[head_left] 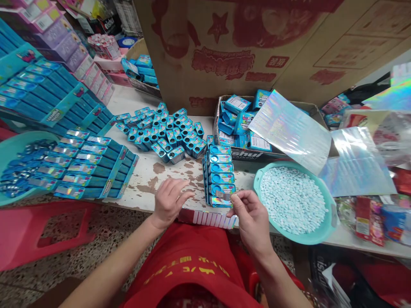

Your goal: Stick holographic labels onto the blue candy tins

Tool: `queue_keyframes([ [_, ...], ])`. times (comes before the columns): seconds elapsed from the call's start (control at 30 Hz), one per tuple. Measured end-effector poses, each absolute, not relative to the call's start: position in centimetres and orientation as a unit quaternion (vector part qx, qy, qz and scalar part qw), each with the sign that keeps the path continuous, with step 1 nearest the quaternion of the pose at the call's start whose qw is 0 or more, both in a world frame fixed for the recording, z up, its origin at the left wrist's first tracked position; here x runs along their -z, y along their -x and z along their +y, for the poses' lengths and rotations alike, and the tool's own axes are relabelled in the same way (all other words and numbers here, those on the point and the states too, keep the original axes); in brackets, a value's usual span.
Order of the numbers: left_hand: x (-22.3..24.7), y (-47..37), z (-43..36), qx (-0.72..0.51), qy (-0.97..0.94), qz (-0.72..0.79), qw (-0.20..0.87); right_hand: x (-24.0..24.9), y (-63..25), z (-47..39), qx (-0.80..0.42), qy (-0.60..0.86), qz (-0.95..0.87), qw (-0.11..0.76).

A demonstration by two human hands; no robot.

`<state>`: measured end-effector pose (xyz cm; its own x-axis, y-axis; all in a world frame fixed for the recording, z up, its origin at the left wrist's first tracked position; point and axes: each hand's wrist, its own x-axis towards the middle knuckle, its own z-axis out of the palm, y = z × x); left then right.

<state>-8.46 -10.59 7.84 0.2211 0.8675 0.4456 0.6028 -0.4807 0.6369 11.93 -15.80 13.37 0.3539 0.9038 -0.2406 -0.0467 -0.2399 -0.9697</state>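
My right hand [252, 216] pinches a small shiny strip [224, 196] over the nearest box of a row of blue candy boxes [221, 167]. To the left of that row, my left hand [170, 201] hovers above the worn white table [141, 188] with its fingers apart and nothing in them. A sheet of shiny stickers [213, 218] lies at the table edge, between my hands and against the red apron [192, 256]. One box in the row shows a round opening on its top.
A turquoise basin of pale candies [292, 199] stands right of my right hand. Many small blue boxes [167, 128] cluster behind. Packed boxes [86, 167] and another basin [19, 149] are left; a large carton [240, 51] rises behind.
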Motion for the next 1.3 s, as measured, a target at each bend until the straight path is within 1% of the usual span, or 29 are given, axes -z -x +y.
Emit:
queue_keyframes([
  [0.07, -8.6, 7.2, -11.3, -0.401, -0.633, 0.515, 0.416, -13.4, -12.0, -15.9, -0.468, 0.635, -0.349, 0.505],
  [0.1, -9.0, 6.6, -11.6, -0.389, -0.559, 0.507, 0.529, -13.5, -12.0, -15.9, -0.472, 0.635, -0.351, 0.5],
  [0.13, -9.5, 5.9, -11.8, -0.369, -0.491, 0.487, 0.62, -13.4, -12.0, -16.0, -0.477, 0.635, -0.351, 0.496],
  [0.17, -9.9, 5.4, -11.9, -0.347, -0.437, 0.466, 0.687, -13.4, -11.9, -16.1, -0.483, 0.633, -0.352, 0.492],
  [0.23, -10.5, 4.5, -11.8, -0.304, -0.379, 0.439, 0.756, -13.3, -11.9, -16.2, -0.492, 0.63, -0.353, 0.486],
  [0.3, -10.8, 4.0, -11.6, -0.267, -0.372, 0.445, 0.77, -13.0, -11.8, -16.4, -0.493, 0.634, -0.36, 0.474],
  [0.37, -10.8, 3.7, -11.4, -0.248, -0.391, 0.475, 0.748, -12.6, -11.8, -16.5, -0.463, 0.661, -0.383, 0.449],
  [0.43, -10.6, 3.4, -11.2, -0.254, -0.419, 0.509, 0.708, -12.0, -11.9, -16.4, -0.38, 0.702, -0.439, 0.413],
  [0.53, -10.2, 3.0, -10.8, -0.264, -0.449, 0.532, 0.667, -10.9, -12.1, -15.9, -0.21, 0.736, -0.522, 0.377],
  [0.57, -10.0, 2.8, -10.6, -0.262, -0.452, 0.532, 0.666, -10.5, -12.3, -15.6, -0.168, 0.739, -0.535, 0.374],
  [0.63, -9.5, 2.7, -10.2, -0.259, -0.454, 0.53, 0.668, -9.7, -12.5, -15.1, -0.126, 0.742, -0.543, 0.371],
  [0.77, -8.7, 2.7, -9.3, -0.256, -0.475, 0.53, 0.654, -8.6, -12.8, -14.4, -0.14, 0.748, -0.543, 0.356],
  [0.93, -8.6, 2.7, -9.0, -0.274, -0.521, 0.55, 0.592, -8.5, -12.8, -14.3, -0.171, 0.753, -0.514, 0.374],
  [1.1, -8.5, 2.5, -8.9, -0.263, -0.44, 0.541, 0.667, -8.1, -12.7, -14.0, -0.206, 0.755, -0.486, 0.388],
  [1.2, -8.2, 2.3, -8.9, -0.286, -0.437, 0.525, 0.672, -7.5, -12.3, -13.9, -0.203, 0.758, -0.471, 0.403],
  [1.3, -7.0, 1.7, -9.3, -0.305, -0.429, 0.521, 0.671, -6.8, -11.9, -13.9, -0.195, 0.76, -0.437, 0.439],
])
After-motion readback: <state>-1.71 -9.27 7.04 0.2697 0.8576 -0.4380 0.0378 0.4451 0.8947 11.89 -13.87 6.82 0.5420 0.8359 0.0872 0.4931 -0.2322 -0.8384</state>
